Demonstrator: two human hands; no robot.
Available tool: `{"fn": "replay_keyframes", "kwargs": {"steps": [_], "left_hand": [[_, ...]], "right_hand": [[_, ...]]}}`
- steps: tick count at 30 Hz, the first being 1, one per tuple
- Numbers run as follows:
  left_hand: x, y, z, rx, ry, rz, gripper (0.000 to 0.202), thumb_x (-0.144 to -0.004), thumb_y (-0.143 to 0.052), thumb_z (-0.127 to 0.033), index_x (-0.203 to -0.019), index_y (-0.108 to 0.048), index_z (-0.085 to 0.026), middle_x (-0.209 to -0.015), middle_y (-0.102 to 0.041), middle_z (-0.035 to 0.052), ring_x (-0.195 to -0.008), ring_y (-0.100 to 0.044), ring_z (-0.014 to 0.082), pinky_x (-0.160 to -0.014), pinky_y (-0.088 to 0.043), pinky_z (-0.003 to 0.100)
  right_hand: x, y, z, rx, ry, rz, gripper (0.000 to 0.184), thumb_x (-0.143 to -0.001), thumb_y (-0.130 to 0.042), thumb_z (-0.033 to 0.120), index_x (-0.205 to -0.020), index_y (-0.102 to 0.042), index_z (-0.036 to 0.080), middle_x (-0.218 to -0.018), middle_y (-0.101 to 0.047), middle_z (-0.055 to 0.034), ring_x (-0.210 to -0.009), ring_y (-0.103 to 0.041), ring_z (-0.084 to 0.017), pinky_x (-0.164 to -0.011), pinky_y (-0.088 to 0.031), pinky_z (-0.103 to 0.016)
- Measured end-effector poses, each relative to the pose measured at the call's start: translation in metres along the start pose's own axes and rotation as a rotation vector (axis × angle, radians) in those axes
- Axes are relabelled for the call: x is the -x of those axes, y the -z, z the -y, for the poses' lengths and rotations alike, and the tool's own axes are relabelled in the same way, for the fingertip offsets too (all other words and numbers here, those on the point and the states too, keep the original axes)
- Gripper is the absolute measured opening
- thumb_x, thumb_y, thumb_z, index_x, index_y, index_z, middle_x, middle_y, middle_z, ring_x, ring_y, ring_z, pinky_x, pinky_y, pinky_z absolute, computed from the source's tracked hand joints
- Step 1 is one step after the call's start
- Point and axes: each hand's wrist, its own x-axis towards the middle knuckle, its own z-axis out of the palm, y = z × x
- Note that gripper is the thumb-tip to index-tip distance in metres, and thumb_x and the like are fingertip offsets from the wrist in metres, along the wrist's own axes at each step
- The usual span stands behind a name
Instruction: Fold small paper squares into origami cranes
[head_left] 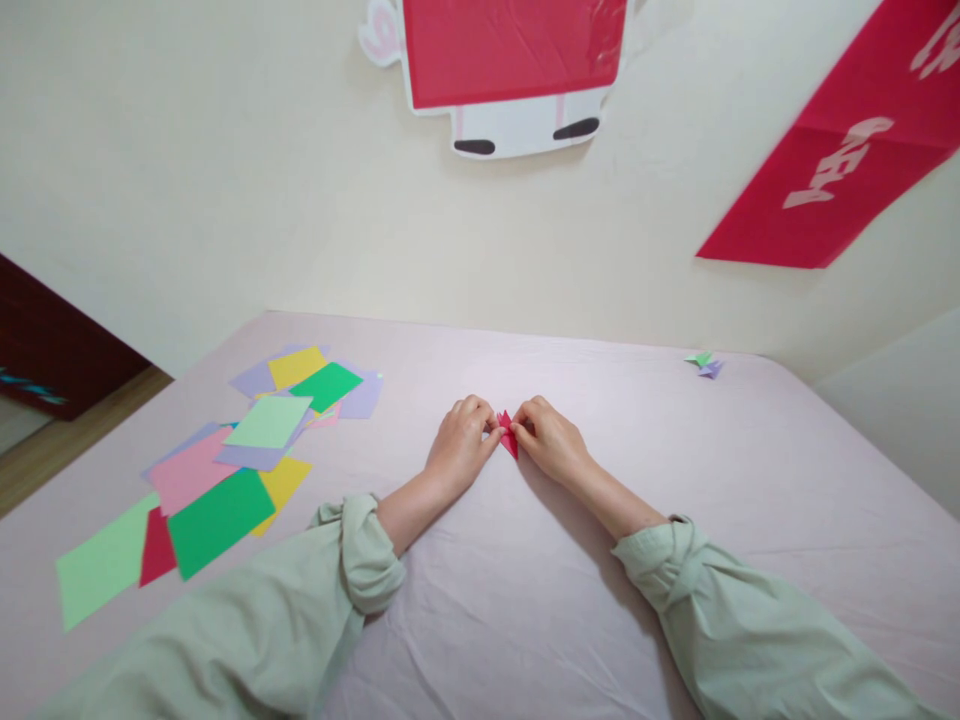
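Note:
A small folded piece of red paper (509, 434) lies at the middle of a table covered with a pale pink cloth (525, 600). My left hand (459, 446) pinches its left side with curled fingers. My right hand (551, 440) pinches its right side the same way. Both hands rest on the cloth, and most of the red paper is hidden between the fingertips. Both sleeves are pale green and rolled up at the forearm.
Several loose coloured paper sheets (225, 470) lie spread over the left of the table, green, yellow, pink, lilac and red. Two small folded paper shapes (705, 364), green and lilac, sit at the far right edge. A cream wall with red banners (832, 160) rises behind.

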Motion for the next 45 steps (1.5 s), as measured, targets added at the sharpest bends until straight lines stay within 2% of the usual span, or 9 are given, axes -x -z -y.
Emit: {"fn": "replay_keyframes", "kwargs": {"steps": [11, 19, 23, 28, 31, 34, 38, 41, 45], "left_hand": [[0.001, -0.001, -0.001, -0.036, -0.008, -0.003, 0.008, -0.085, -0.059, -0.020, -0.078, -0.054, -0.019, -0.096, -0.056, 0.0050, -0.095, -0.052, 0.0208, -0.086, -0.046, 0.036], [0.000, -0.004, -0.001, -0.074, 0.025, -0.023, 0.008, -0.085, -0.057, -0.019, -0.079, -0.052, -0.019, -0.092, -0.055, 0.0046, -0.094, -0.052, 0.0211, -0.086, -0.046, 0.037], [0.003, 0.001, -0.005, -0.108, -0.015, -0.027, 0.004, -0.087, -0.054, -0.016, -0.085, -0.052, -0.019, -0.095, -0.056, 0.0046, -0.094, -0.052, 0.0206, -0.085, -0.046, 0.036], [0.015, 0.008, -0.010, -0.197, -0.150, 0.085, 0.016, -0.090, -0.048, -0.015, -0.103, -0.056, -0.021, -0.107, -0.060, 0.0051, -0.101, -0.055, 0.0198, -0.088, -0.047, 0.035], [0.021, 0.009, -0.009, -0.232, -0.187, 0.123, 0.025, -0.091, -0.048, -0.016, -0.114, -0.056, -0.020, -0.115, -0.062, 0.0056, -0.107, -0.055, 0.0204, -0.093, -0.046, 0.036], [0.024, 0.009, -0.008, -0.242, -0.196, 0.130, 0.029, -0.091, -0.048, -0.015, -0.117, -0.057, -0.020, -0.118, -0.063, 0.0059, -0.110, -0.055, 0.0207, -0.095, -0.045, 0.037], [0.025, 0.011, -0.008, -0.256, -0.219, 0.134, 0.031, -0.091, -0.048, -0.015, -0.121, -0.057, -0.020, -0.120, -0.063, 0.0065, -0.111, -0.056, 0.0203, -0.096, -0.045, 0.037], [0.025, 0.013, -0.009, -0.274, -0.223, 0.143, 0.031, -0.092, -0.049, -0.017, -0.121, -0.057, -0.019, -0.120, -0.064, 0.0063, -0.111, -0.056, 0.0204, -0.096, -0.045, 0.037], [0.026, 0.016, -0.010, -0.310, -0.224, 0.178, 0.034, -0.091, -0.049, -0.016, -0.123, -0.056, -0.020, -0.123, -0.063, 0.0053, -0.112, -0.055, 0.0206, -0.095, -0.044, 0.037]], "right_hand": [[0.000, 0.005, 0.004, 0.013, -0.002, 0.026, 0.007, -0.090, -0.054, 0.022, -0.085, -0.058, 0.020, -0.095, -0.057, -0.0015, -0.075, -0.057, -0.012, -0.063, -0.036, -0.023], [0.000, -0.006, 0.004, 0.114, -0.041, -0.032, 0.010, -0.089, -0.053, 0.026, -0.083, -0.057, 0.020, -0.095, -0.057, -0.0022, -0.072, -0.056, -0.013, -0.062, -0.033, -0.025], [0.002, -0.008, 0.005, 0.160, -0.043, -0.038, 0.009, -0.090, -0.052, 0.027, -0.085, -0.056, 0.020, -0.097, -0.058, -0.0030, -0.071, -0.055, -0.014, -0.062, -0.032, -0.026], [0.004, -0.009, 0.008, 0.179, -0.034, -0.077, 0.006, -0.091, -0.050, 0.024, -0.091, -0.055, 0.020, -0.096, -0.058, -0.0032, -0.071, -0.055, -0.015, -0.062, -0.032, -0.026], [0.006, -0.007, 0.009, 0.183, -0.031, -0.073, 0.007, -0.091, -0.048, 0.021, -0.090, -0.056, 0.020, -0.097, -0.059, -0.0032, -0.071, -0.056, -0.015, -0.062, -0.033, -0.026], [0.010, -0.002, 0.010, 0.180, -0.010, -0.056, 0.011, -0.091, -0.047, 0.016, -0.092, -0.058, 0.020, -0.098, -0.060, -0.0038, -0.075, -0.058, -0.015, -0.065, -0.035, -0.026], [0.022, 0.004, 0.011, 0.205, 0.057, -0.021, 0.024, -0.091, -0.045, 0.010, -0.103, -0.062, 0.020, -0.106, -0.061, -0.0060, -0.082, -0.059, -0.016, -0.071, -0.038, -0.026], [0.031, 0.005, 0.012, 0.266, 0.129, -0.003, 0.029, -0.091, -0.046, 0.011, -0.111, -0.064, 0.022, -0.112, -0.062, -0.0068, -0.092, -0.058, -0.018, -0.078, -0.040, -0.028], [0.037, 0.005, 0.015, 0.348, 0.127, 0.010, 0.029, -0.094, -0.046, 0.016, -0.117, -0.062, 0.024, -0.114, -0.063, -0.0076, -0.094, -0.057, -0.020, -0.079, -0.040, -0.031]]}}
